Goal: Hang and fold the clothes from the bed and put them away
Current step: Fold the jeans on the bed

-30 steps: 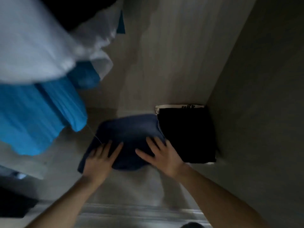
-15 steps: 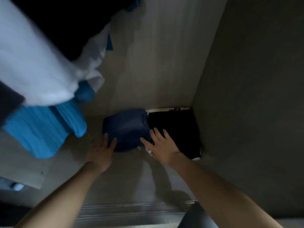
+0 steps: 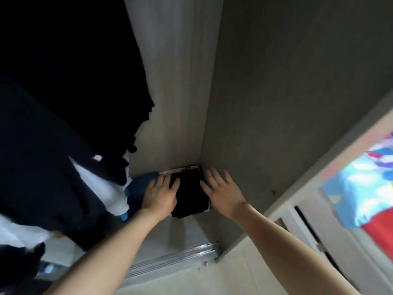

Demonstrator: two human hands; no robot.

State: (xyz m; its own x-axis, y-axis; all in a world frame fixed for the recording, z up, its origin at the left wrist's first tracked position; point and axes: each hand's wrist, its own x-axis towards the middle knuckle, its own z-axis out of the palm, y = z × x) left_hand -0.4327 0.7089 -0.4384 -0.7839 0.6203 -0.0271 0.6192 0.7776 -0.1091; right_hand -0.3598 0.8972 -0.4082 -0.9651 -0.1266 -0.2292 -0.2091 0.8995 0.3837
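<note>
Black folded garment [image 3: 189,194]: lies in wardrobe [image 3: 276,103] back right corner, long axis front to back. Flanked by left hand [image 3: 161,194], touching its left edge, and right hand [image 3: 223,188], just beside; fingers straight, apart, gripping nothing.

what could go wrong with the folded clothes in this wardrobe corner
The left hand lies on the blue folded garment beside the black folded pile; pulling back may drag it loose. The pile's near edge looks uneven, so squeezing with the right hand may rumple it. The hanging clothes droop over the blue one and could snag.
</note>
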